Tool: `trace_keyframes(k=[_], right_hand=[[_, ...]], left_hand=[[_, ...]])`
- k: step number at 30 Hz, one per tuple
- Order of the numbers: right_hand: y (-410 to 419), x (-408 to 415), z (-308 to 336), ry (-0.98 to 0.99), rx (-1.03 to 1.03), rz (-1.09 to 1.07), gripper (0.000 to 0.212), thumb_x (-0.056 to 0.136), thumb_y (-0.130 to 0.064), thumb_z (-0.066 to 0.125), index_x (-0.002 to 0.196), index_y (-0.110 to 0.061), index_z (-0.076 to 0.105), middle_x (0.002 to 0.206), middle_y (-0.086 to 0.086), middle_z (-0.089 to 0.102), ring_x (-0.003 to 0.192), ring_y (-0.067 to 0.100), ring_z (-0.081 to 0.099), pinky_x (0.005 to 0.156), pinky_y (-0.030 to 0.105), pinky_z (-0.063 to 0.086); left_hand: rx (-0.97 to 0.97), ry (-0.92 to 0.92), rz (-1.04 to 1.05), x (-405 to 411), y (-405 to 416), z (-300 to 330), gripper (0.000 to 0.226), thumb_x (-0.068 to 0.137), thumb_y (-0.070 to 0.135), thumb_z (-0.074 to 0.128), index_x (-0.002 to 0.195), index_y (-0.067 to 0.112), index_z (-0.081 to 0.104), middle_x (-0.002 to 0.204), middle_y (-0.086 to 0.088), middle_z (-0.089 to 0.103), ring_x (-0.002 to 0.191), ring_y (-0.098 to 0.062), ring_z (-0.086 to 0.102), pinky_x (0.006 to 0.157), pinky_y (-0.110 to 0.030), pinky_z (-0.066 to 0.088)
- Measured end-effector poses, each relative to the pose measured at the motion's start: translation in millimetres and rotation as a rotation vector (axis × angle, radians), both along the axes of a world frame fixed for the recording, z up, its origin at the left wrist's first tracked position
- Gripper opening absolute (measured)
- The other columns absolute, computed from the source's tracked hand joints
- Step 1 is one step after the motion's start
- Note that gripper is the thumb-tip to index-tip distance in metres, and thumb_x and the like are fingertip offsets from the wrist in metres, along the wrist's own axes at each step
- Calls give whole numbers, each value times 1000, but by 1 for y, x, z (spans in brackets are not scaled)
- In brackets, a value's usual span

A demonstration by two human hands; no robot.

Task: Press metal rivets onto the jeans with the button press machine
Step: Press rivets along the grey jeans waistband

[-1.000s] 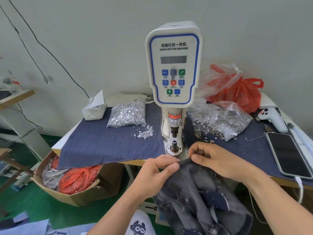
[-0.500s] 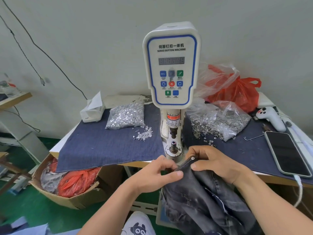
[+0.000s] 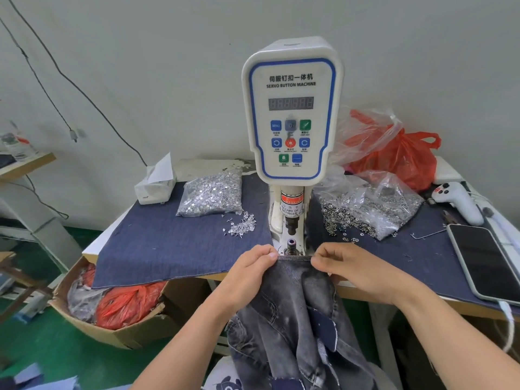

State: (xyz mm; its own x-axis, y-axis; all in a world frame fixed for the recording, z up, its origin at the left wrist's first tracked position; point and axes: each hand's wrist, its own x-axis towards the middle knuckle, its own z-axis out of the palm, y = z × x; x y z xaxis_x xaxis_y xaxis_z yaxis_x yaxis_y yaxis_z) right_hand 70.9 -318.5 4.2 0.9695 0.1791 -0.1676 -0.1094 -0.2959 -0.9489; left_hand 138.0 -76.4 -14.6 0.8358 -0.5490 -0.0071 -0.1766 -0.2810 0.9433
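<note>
rivet bags [image 3: 211, 194] flank press [image 3: 292, 114], bare denim mat [image 3: 180, 249] left

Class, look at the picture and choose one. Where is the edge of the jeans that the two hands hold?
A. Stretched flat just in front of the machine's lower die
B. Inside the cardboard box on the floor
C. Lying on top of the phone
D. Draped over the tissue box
A: the left hand and right hand pinch the jeans edge taut in front of the lower die of the button press machine.
</note>
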Motion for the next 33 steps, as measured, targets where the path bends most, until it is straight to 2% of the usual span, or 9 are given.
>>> trace_keyframes(k=[1, 4, 7, 9, 11, 15, 20, 23, 33], right_hand=[[2, 1, 0, 3, 10, -12, 24, 99, -36, 62, 85, -16, 61, 79, -4, 51, 73, 8, 45, 65, 15, 39], [7, 6, -2, 4, 19, -39, 24, 104, -32, 56, 93, -12, 60, 83, 6, 42, 76, 21, 33, 61, 27, 29], [10, 11, -5, 37, 121, -110, 23, 105, -28, 55, 92, -10, 61, 76, 4, 46, 64, 19, 39, 56, 19, 30], [11, 16, -7, 64, 251, -149, 27, 106, -26, 55, 97, -1, 63, 83, 7, 52, 75, 19, 46, 64, 22, 38], [10, 21, -9, 53, 258, -171, 32, 107, -25, 53, 101, 5, 64, 89, 10, 60, 86, 20, 52, 73, 28, 42], [11, 29, -10, 0, 82, -231, 36, 108, -29, 50, 96, 3, 63, 89, 6, 65, 85, 14, 56, 80, 31, 44], [9, 29, -14, 98, 246, -228, 30, 106, -34, 54, 82, -19, 64, 82, 4, 64, 75, 12, 61, 67, 23, 48], [11, 30, -14, 90, 256, -236, 35, 104, -37, 57, 72, -24, 64, 81, 5, 64, 76, 14, 61, 71, 28, 46], [12, 30, -21, 54, 247, -291, 28, 103, -36, 58, 81, -21, 66, 83, 7, 64, 82, 19, 58, 83, 37, 43]], left_hand=[[29, -15, 15, 1, 0, 0, 29, 101, 42, 47, 80, 23, 57, 88, 5, 54, 87, -12, 51, 88, -37, 37], [61, -42, 47, 5, 1, 1, 38, 111, 36, 48, 73, 31, 53, 80, 9, 52, 80, -11, 50, 82, -36, 39], [40, -46, 34, 10, -1, 0, 36, 110, 38, 53, 81, 17, 57, 75, 2, 53, 69, -16, 48, 71, -36, 38], [9, -31, 44, 13, -2, 0, 34, 110, 37, 53, 85, 14, 59, 80, 0, 55, 75, -16, 50, 75, -36, 39], [-19, -6, 63, 17, -3, 1, 33, 110, 37, 52, 83, 19, 59, 81, 5, 57, 78, -11, 51, 79, -33, 39], [-27, 8, 76, 22, -7, -2, 33, 111, 35, 50, 79, 29, 58, 78, 12, 55, 74, -5, 50, 77, -29, 40], [8, 17, 72, 27, -11, -7, 36, 111, 34, 49, 76, 33, 56, 76, 16, 54, 71, -5, 48, 75, -30, 38], [8, 41, 79, 28, -12, -10, 36, 111, 35, 48, 75, 34, 56, 75, 16, 54, 70, -4, 48, 74, -30, 39], [4, 56, 82, 27, -14, -13, 32, 108, 41, 47, 78, 30, 53, 75, 14, 50, 71, -6, 44, 73, -32, 37]])
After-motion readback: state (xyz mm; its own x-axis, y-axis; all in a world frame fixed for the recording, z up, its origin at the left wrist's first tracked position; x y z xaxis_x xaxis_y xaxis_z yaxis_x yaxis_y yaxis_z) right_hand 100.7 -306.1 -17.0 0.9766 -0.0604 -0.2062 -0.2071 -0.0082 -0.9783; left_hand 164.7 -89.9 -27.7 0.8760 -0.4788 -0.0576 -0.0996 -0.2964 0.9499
